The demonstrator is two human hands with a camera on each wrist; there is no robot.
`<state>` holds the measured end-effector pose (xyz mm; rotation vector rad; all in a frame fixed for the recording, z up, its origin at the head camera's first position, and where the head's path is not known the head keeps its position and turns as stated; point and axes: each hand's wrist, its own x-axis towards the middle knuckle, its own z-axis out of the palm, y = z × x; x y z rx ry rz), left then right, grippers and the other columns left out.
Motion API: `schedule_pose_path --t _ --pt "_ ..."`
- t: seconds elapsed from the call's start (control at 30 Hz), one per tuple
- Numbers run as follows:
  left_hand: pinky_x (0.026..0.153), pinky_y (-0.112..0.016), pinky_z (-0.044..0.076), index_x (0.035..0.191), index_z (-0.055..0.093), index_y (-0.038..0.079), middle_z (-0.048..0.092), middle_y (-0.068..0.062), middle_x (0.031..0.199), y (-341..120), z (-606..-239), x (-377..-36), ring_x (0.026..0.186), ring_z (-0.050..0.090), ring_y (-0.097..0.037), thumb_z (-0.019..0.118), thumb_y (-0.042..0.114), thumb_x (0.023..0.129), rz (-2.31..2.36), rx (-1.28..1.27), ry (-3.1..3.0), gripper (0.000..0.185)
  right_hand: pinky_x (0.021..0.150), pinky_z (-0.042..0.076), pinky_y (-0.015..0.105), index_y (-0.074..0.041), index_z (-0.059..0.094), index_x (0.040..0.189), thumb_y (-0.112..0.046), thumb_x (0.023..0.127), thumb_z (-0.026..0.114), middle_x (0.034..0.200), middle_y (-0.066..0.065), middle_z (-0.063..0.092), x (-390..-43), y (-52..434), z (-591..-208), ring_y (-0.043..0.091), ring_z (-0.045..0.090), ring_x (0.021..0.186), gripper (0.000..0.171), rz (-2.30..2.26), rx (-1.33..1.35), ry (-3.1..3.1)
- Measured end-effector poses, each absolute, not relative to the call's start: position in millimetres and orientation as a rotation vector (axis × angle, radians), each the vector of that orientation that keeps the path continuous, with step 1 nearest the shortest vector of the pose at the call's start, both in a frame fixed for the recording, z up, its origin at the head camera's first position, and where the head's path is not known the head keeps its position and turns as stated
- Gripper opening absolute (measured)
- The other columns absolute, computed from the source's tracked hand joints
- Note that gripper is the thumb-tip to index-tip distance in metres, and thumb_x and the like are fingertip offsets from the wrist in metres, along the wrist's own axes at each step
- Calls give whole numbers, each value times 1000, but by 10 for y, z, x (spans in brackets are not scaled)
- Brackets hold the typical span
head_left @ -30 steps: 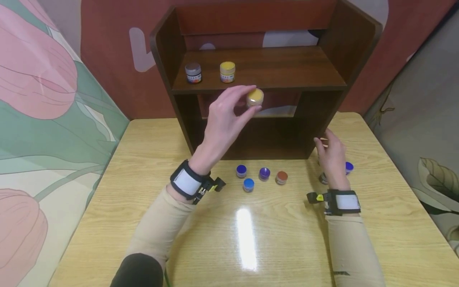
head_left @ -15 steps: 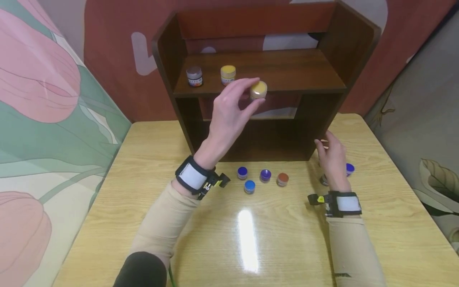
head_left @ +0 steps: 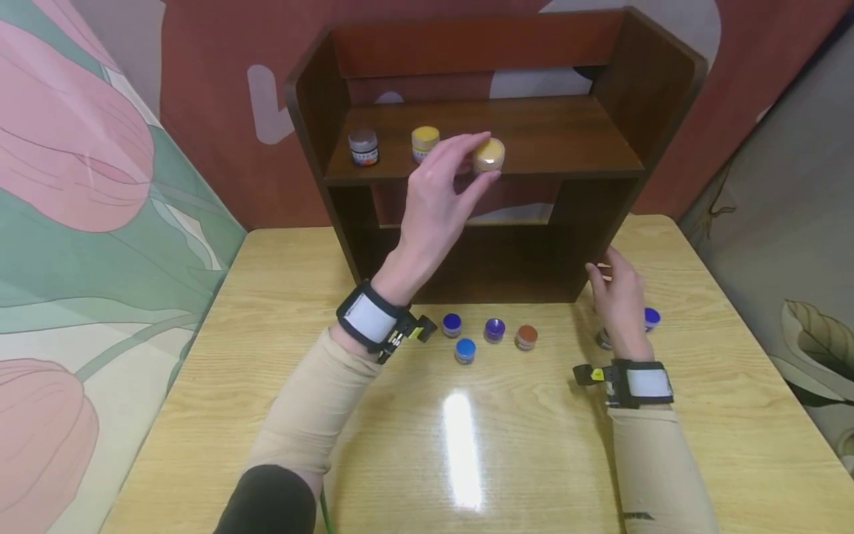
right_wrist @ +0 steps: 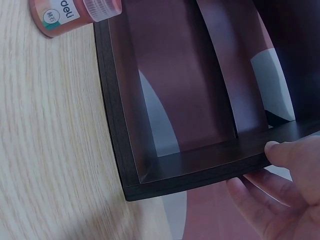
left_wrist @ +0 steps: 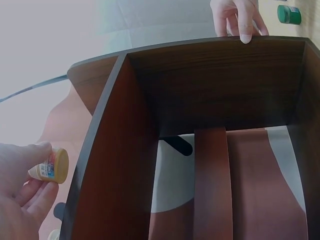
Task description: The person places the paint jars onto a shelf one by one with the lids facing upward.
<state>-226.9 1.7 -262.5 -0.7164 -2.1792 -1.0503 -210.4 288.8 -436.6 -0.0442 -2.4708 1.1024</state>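
Near the upper middle of the head view, the left hand [head_left: 437, 189] pinches a small ochre-lidded paint jar [head_left: 489, 155] between thumb and fingertips, holding it at the front edge of the upper board of the dark wooden shelf [head_left: 554, 137], a little right of centre. The left wrist view shows the same jar [left_wrist: 51, 166] at the lower left of its frame, gripped at its sides with the lid facing away from the palm and a printed label on its wall. Two more jars stand on that board toward the upper left: a grey-lidded jar [head_left: 363, 146] and a yellow-lidded jar [head_left: 425, 142], the latter just beside the held one. The right hand [head_left: 619, 300] at the right of the frame has its fingertips laid against the shelf's right side panel; its thumb [right_wrist: 290, 152] presses the panel's edge, with nothing held in it. On the light wooden table [head_left: 233, 356], in front of the shelf's foot, sit four jars in a loose cluster: two dark blue, one lighter blue [head_left: 465, 350] and one reddish-brown [head_left: 526, 337]; another blue-lidded jar [head_left: 651, 319] shows just past the right hand. The held jar looks light, rigid and smooth-walled, so it may slip from a loose pinch; a grip across the side wall below the lid, as here, seems soundest, and it should stand steady on its flat base.
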Motion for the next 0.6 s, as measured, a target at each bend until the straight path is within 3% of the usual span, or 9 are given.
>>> schedule_pose_path --t 0.6 --pt "101 -11 47 135 60 9 64 -7 134 147 -2554 -2346 119 65 -14 72 24 92 -1031 -631 -2247 47 91 56 56 -4 57 133 -19 103 52 129 24 63 -2101 2867 -4367 44 65 112 33 1103 -52 -2479"
